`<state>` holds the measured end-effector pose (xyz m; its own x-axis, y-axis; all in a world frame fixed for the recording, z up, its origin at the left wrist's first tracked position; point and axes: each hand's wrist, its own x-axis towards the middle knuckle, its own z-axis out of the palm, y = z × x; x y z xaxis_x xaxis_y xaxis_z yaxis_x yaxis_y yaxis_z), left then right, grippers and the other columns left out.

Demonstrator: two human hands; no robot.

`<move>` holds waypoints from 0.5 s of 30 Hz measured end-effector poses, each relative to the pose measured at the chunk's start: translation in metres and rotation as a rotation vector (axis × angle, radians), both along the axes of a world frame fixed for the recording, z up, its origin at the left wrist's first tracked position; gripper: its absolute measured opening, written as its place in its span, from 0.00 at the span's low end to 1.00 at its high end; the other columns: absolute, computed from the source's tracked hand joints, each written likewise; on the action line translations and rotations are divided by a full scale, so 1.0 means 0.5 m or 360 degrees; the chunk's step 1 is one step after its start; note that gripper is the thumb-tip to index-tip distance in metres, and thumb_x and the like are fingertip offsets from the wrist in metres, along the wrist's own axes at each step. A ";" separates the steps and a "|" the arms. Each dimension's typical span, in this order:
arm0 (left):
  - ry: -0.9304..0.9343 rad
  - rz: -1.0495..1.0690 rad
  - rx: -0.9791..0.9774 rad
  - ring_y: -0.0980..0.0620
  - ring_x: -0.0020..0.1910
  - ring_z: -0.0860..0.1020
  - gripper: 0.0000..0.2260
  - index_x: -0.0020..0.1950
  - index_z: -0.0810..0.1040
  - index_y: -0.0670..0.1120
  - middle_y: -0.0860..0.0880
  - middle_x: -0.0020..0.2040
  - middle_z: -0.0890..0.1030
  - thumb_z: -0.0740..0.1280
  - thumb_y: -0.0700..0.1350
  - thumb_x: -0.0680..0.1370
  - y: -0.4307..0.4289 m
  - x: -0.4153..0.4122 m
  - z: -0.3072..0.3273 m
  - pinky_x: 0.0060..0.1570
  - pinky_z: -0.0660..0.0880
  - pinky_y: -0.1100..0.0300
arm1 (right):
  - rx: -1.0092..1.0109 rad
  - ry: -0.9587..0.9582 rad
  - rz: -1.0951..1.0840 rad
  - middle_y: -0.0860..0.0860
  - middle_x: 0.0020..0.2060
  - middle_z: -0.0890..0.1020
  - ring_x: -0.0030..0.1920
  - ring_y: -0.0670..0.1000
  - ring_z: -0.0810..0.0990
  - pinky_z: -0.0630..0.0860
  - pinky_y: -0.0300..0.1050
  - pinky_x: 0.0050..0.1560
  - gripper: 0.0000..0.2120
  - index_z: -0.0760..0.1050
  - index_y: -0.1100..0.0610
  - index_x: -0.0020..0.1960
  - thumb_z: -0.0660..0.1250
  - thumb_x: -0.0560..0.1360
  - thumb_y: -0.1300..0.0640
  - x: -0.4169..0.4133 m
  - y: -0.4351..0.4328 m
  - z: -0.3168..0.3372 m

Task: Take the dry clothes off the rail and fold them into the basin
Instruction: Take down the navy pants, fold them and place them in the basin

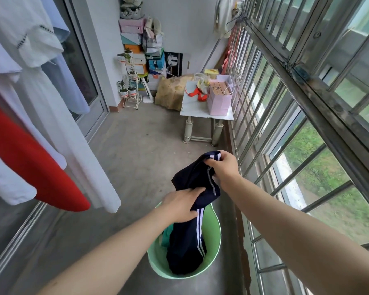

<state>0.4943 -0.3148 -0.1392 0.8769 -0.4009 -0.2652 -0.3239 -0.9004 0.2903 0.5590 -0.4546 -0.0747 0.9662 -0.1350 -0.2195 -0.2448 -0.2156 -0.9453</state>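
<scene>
Both hands, left hand (180, 204) and right hand (222, 167), pinch navy trousers (188, 241) into green basin (213, 237); white and red garments (30, 154) at 9 o'clock remain hanging.

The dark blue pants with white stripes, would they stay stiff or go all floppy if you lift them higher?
Probably floppy: the dark blue pants sag from the left hand and right hand into the green basin. Likely light, since bunched fabric is held by fingers alone.

I'm on a home balcony: laundry (30, 99) hangs at my nine o'clock, window bars (296, 107) run along three o'clock, and shoeboxes (136, 45) and potted plants (128, 86) crowd twelve o'clock.
</scene>
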 end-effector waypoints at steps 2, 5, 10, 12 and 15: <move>0.0048 -0.0042 0.0154 0.42 0.60 0.75 0.33 0.74 0.56 0.53 0.48 0.64 0.74 0.66 0.54 0.72 -0.002 -0.005 -0.008 0.52 0.75 0.51 | 0.0021 -0.0005 -0.0014 0.52 0.32 0.77 0.36 0.51 0.76 0.72 0.39 0.31 0.08 0.76 0.56 0.36 0.69 0.70 0.67 -0.001 -0.008 0.004; -0.0008 0.0014 0.0141 0.46 0.57 0.76 0.27 0.69 0.66 0.53 0.51 0.61 0.72 0.68 0.55 0.71 0.018 -0.009 -0.015 0.53 0.75 0.52 | 0.0019 -0.0032 -0.0075 0.52 0.33 0.78 0.36 0.50 0.77 0.73 0.38 0.32 0.06 0.77 0.58 0.40 0.69 0.70 0.69 0.002 -0.030 0.005; -0.0467 0.0177 -0.0070 0.50 0.49 0.72 0.10 0.43 0.72 0.55 0.55 0.48 0.72 0.71 0.56 0.69 0.062 -0.011 -0.015 0.55 0.65 0.54 | -0.0033 -0.0008 -0.0171 0.54 0.36 0.79 0.39 0.53 0.79 0.79 0.51 0.44 0.04 0.77 0.58 0.40 0.70 0.70 0.66 0.015 -0.059 -0.011; -0.0661 0.0271 -0.0207 0.49 0.44 0.73 0.14 0.36 0.69 0.54 0.56 0.42 0.73 0.75 0.53 0.65 0.073 -0.009 -0.017 0.49 0.66 0.54 | -0.0049 -0.0010 -0.0192 0.55 0.37 0.80 0.40 0.54 0.79 0.79 0.55 0.48 0.03 0.78 0.62 0.43 0.70 0.69 0.65 0.017 -0.066 -0.015; -0.0684 0.0574 -0.0615 0.49 0.40 0.73 0.12 0.36 0.74 0.48 0.52 0.41 0.73 0.78 0.44 0.64 0.079 -0.007 -0.017 0.42 0.66 0.60 | -0.0044 -0.0016 -0.0228 0.55 0.36 0.79 0.39 0.54 0.78 0.79 0.55 0.49 0.05 0.78 0.63 0.44 0.70 0.69 0.64 0.016 -0.073 -0.021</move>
<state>0.4910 -0.2751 -0.1478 0.9689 -0.0596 0.2401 -0.1814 -0.8313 0.5254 0.5671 -0.4913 -0.0851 0.9388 -0.2776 -0.2041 -0.2655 -0.2052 -0.9420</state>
